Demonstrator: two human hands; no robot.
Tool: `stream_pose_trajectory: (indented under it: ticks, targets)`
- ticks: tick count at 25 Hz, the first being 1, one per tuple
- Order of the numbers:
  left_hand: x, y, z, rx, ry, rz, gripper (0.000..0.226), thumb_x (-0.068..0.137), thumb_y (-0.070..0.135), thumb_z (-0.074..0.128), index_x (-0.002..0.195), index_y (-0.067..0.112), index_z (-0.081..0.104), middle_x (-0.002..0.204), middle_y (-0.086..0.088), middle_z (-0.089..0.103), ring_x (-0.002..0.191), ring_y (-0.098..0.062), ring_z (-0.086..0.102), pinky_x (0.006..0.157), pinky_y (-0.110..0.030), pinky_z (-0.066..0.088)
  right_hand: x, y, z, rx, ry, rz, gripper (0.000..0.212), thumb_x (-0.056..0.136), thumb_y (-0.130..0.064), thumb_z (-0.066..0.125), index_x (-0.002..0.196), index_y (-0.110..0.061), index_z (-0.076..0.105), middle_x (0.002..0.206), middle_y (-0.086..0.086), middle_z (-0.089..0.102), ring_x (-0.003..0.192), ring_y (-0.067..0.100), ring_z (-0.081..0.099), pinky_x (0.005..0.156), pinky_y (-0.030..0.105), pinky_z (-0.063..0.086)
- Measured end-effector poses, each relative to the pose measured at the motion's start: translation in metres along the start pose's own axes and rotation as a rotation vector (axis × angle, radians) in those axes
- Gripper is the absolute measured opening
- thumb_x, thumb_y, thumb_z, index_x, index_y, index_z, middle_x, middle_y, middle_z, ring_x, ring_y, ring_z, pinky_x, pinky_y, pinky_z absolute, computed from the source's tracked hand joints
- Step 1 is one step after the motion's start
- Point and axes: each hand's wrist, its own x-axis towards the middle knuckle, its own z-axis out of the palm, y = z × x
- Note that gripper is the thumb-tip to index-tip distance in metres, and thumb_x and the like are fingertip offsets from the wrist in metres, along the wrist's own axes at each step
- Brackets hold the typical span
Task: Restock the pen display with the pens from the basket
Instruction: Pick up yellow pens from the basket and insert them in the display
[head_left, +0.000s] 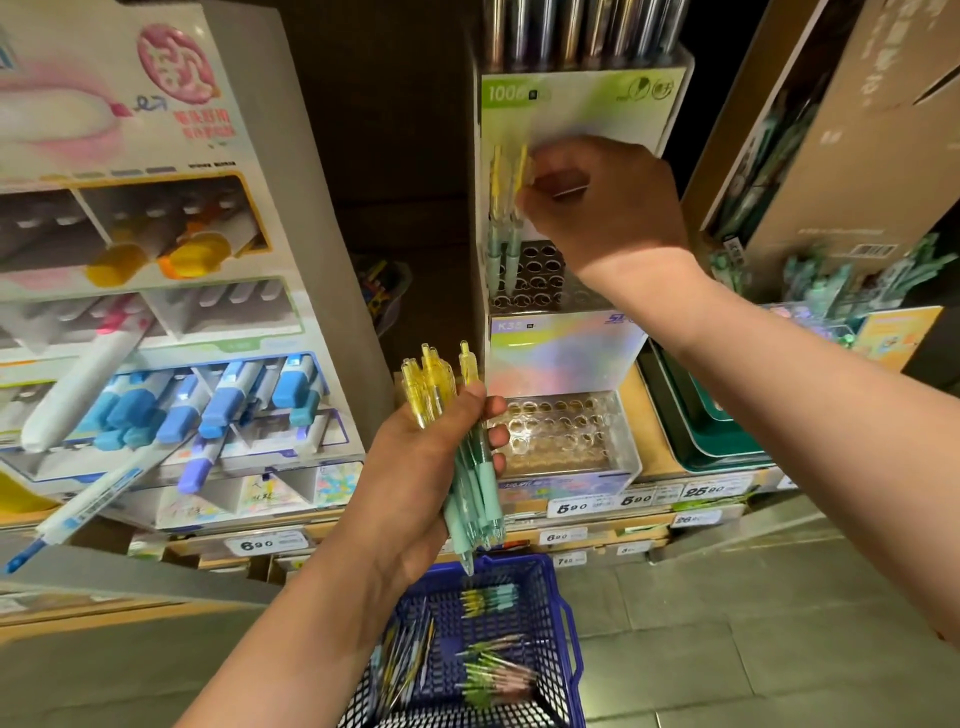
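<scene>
A bundle of yellow-and-mint pens (470, 478) sits gripped in the left hand's (415, 478) curled fingers, above the blue basket (565, 613) holding more pens. The right hand (602, 208) pinches one pen (521, 166) in the pen display's (561, 358) upper holed tier, under a card reading "1000". The lower card reads "K35" and a price tag (571, 506) reads 5.90.

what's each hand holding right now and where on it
The left hand grips a bundle of pens around their middles. The right hand pinches the yellow top of a single pen standing in the upper display rack.
</scene>
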Motion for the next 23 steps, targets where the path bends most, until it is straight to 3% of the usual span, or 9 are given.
stream_pose_trajectory:
  ticks: [5, 8, 11, 15, 17, 19, 21, 23]
  targets:
    - [0.002, -0.002, 0.0, -0.003, -0.021, 0.051, 0.043, 0.096, 0.024, 0.067, 0.126, -0.004, 0.058, 0.084, -0.006, 0.064, 0.072, -0.019, 0.056, 0.061, -0.027, 0.055, -0.019, -0.01, -0.009, -0.062, -0.066, 0.115, 0.02, 0.088, -0.038, 0.072, 0.099, -0.021, 0.072, 0.091, -0.01, 0.073, 0.087, 0.008, 0.069, 0.089, 0.027, 0.053]
    - [0.004, -0.001, 0.0, 0.021, -0.032, 0.09, 0.044, 0.095, 0.024, 0.069, 0.124, -0.007, 0.056, 0.084, -0.008, 0.063, 0.07, -0.018, 0.058, 0.062, -0.028, 0.054, -0.059, -0.017, -0.011, -0.05, -0.386, 0.222, 0.029, 0.086, -0.054, 0.07, 0.091, -0.026, 0.074, 0.082, -0.01, 0.073, 0.072, 0.006, 0.067, 0.072, 0.027, 0.056]
    - [0.004, 0.0, 0.001, 0.087, -0.076, 0.131, 0.032, 0.096, 0.021, 0.067, 0.119, 0.001, 0.063, 0.084, -0.011, 0.062, 0.071, -0.019, 0.058, 0.063, -0.03, 0.052, -0.087, -0.02, -0.008, 0.033, -0.622, 0.317, 0.02, 0.088, -0.042, 0.071, 0.08, -0.025, 0.078, 0.074, -0.006, 0.076, 0.063, 0.009, 0.067, 0.066, 0.033, 0.058]
    - [0.0, 0.0, 0.003, 0.098, -0.115, 0.151, 0.03, 0.095, 0.021, 0.067, 0.118, 0.002, 0.066, 0.087, -0.009, 0.07, 0.069, -0.015, 0.063, 0.062, -0.027, 0.055, -0.084, -0.012, -0.005, 0.257, -0.496, 0.405, 0.013, 0.09, -0.023, 0.07, 0.082, -0.016, 0.078, 0.073, 0.0, 0.076, 0.068, 0.017, 0.072, 0.082, 0.044, 0.062]
    - [-0.002, -0.002, 0.004, 0.072, -0.121, 0.142, 0.034, 0.095, 0.021, 0.066, 0.119, -0.003, 0.062, 0.092, -0.008, 0.072, 0.071, -0.015, 0.065, 0.063, -0.026, 0.056, -0.081, -0.008, -0.007, 0.373, -0.424, 0.439, 0.01, 0.091, -0.022, 0.071, 0.087, -0.014, 0.076, 0.069, 0.0, 0.073, 0.062, 0.012, 0.069, 0.075, 0.035, 0.064]
    - [-0.002, -0.003, 0.004, 0.08, -0.113, 0.146, 0.03, 0.096, 0.023, 0.065, 0.116, 0.0, 0.064, 0.091, -0.008, 0.072, 0.073, -0.016, 0.067, 0.064, -0.027, 0.057, -0.081, -0.007, -0.008, 0.459, -0.475, 0.441, 0.005, 0.09, -0.018, 0.075, 0.094, -0.015, 0.074, 0.073, 0.004, 0.074, 0.066, 0.015, 0.071, 0.069, 0.028, 0.063]
    - [-0.002, -0.003, 0.004, 0.057, -0.106, 0.147, 0.029, 0.097, 0.023, 0.065, 0.116, 0.002, 0.065, 0.096, -0.009, 0.073, 0.077, -0.017, 0.068, 0.067, -0.028, 0.058, -0.08, -0.008, -0.01, 0.427, -0.489, 0.422, 0.005, 0.088, -0.013, 0.076, 0.092, -0.014, 0.074, 0.076, 0.007, 0.076, 0.071, 0.021, 0.075, 0.072, 0.031, 0.063]
    - [-0.002, -0.002, 0.003, 0.019, -0.077, 0.123, 0.031, 0.096, 0.026, 0.066, 0.118, 0.003, 0.065, 0.105, -0.01, 0.075, 0.081, -0.018, 0.07, 0.07, -0.029, 0.06, -0.069, -0.011, -0.019, 0.416, -0.358, 0.378, 0.006, 0.087, -0.009, 0.075, 0.084, -0.014, 0.077, 0.079, 0.008, 0.077, 0.075, 0.023, 0.075, 0.076, 0.033, 0.063]
